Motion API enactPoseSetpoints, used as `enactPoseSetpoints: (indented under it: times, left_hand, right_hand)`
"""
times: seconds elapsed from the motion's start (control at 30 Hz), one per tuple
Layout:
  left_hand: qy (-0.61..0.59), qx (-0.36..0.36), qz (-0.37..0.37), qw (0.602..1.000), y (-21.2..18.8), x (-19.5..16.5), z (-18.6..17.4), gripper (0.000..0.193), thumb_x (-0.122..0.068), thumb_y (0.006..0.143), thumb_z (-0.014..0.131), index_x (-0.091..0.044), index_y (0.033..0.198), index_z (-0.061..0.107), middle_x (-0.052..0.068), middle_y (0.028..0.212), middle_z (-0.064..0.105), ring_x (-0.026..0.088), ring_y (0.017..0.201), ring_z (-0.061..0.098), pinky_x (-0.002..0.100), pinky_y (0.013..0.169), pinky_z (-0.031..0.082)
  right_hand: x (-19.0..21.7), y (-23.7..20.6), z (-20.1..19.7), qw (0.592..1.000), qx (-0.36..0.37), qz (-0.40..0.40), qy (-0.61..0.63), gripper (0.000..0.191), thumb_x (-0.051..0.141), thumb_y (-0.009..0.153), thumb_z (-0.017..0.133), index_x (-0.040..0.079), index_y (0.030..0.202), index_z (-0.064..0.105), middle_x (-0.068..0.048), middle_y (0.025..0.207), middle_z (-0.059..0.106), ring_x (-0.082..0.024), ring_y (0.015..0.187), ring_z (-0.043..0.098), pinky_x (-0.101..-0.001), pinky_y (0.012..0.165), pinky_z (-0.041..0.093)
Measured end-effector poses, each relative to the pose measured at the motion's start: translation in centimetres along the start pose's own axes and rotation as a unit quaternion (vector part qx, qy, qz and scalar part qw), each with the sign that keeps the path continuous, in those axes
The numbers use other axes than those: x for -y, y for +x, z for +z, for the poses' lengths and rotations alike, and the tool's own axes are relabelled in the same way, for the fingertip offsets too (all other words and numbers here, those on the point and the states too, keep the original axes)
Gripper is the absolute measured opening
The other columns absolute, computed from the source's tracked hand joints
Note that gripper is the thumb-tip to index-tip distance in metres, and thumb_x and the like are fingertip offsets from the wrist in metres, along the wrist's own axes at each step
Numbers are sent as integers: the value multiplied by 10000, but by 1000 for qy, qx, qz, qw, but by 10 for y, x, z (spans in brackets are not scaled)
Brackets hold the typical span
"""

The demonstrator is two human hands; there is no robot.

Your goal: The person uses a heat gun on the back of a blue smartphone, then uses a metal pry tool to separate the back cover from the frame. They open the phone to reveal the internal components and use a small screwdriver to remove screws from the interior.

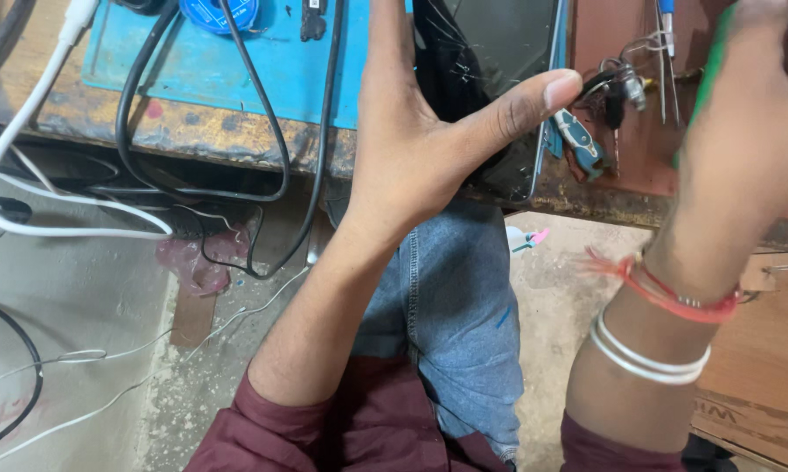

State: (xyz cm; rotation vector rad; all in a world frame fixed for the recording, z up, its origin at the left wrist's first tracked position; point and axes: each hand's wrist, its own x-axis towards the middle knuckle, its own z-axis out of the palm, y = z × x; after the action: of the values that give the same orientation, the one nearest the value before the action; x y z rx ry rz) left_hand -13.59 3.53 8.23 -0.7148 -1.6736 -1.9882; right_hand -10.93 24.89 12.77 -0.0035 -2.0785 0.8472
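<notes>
Basically, left hand [411,149] grips a cracked phone [499,70], dark glass side visible, cracks spreading across the upper part. Palm is behind the left edge and the thumb [525,100] lies across the front glass, pinning it. Phone is held tilted over the bench edge [193,131], its lower corner just past the edge, above the jeans [455,297].

Right hand [752,131] is up at the right, blurred, back of the hand toward the camera. Something green [713,61] shows along its left edge, touching it. Can't tell if the fingers are closed on it or loose. Wrist has a red thread [665,293] and two white bangles [647,358].

Containers: none clearly in view. Closest thing is the blue mat [210,70] on the bench, which carries a round blue spool [219,13] at the top edge and black cables [263,114] looping over it and off the front. A white cable [18,122] runs down off the left side of the bench.

Right of the phone, on the brown surface [612,35]: tweezers [666,52] upright, a cluster of small metal clips [625,83], and blue-handled pliers [577,140] just beside the phone's right edge, partly hidden by it.

Below: concrete floor [79,288] with thin white wires [105,358], maroon sleeves [367,428] at the bottom.
</notes>
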Motion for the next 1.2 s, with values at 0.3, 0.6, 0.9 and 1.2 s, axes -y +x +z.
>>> enactPoseSetpoints:
  times: [0.3,0.6,0.9,1.2]
  left_hand:
    - [-19,36,-100,994,-7,-5,-1,759,-330,907,961,-11,1400,479,104,1268,696,151,1121,672,275,1022,565]
    - [108,38,-4,993,-9,0,7,770,-346,886,949,-80,1396,438,124,1263,652,278,1164,696,324,1004,583]
    - [114,43,6,993,-12,8,9,828,-359,879,933,-96,1454,397,121,1326,607,297,1234,657,338,1053,560]
    - [112,35,2,993,-11,4,9,786,-367,864,934,-92,1405,434,112,1262,647,282,1166,697,332,982,590]
  right_hand:
    - [79,-81,-17,959,115,169,194,245,-51,1024,730,-112,1254,670,-139,1080,733,-115,889,714,-208,839,601]
    - [88,-69,-7,969,123,172,127,217,-121,956,706,-111,1172,687,-119,1057,734,-121,938,708,-211,869,580]
    - [71,-71,-7,904,100,294,292,214,-53,957,625,-89,1151,707,-93,958,714,-138,797,728,-287,775,675]
    - [66,-75,-17,908,132,288,275,179,9,1057,709,-98,1200,698,-176,1047,740,-207,887,757,-340,839,676]
